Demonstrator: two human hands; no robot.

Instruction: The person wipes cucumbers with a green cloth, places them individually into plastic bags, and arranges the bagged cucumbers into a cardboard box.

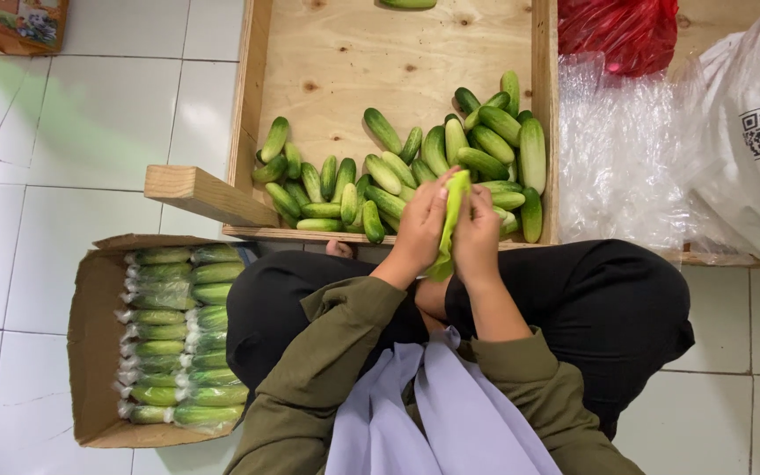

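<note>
I hold one cucumber (452, 215) upright between both hands, just over the near rim of a wooden tray (257, 97). My left hand (421, 230) presses on its left side and my right hand (477, 239) on its right side. A thin clear wrap seems to cover the cucumber, though that is hard to tell. A heap of loose green cucumbers (424, 171) lies in the tray right behind my hands.
A cardboard box (94, 343) at my left knee is filled with rows of wrapped cucumbers (182, 339). Clear plastic bags (617, 149), a red bag (617, 31) and a large white bag (758, 132) lie to the right. A wooden block (200, 193) juts out left of the tray.
</note>
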